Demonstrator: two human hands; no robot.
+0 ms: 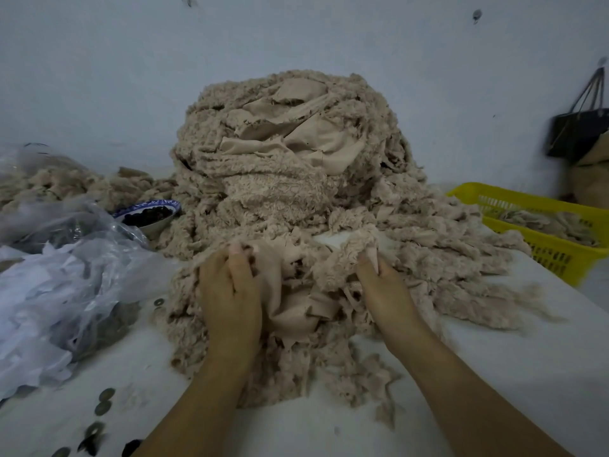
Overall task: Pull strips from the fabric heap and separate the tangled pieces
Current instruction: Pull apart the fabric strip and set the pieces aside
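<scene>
Your left hand is gripping a smooth piece at the foot of the fabric heap, fingers curling into it. Your right hand is pinching a fuzzy strip alongside, and the heap is sitting on the white table.

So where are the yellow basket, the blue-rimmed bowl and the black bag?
yellow basket [555,256]: head view, on its slotted front wall.
blue-rimmed bowl [157,203]: head view, on its patterned rim.
black bag [575,131]: head view, on its body, below the straps.
</scene>
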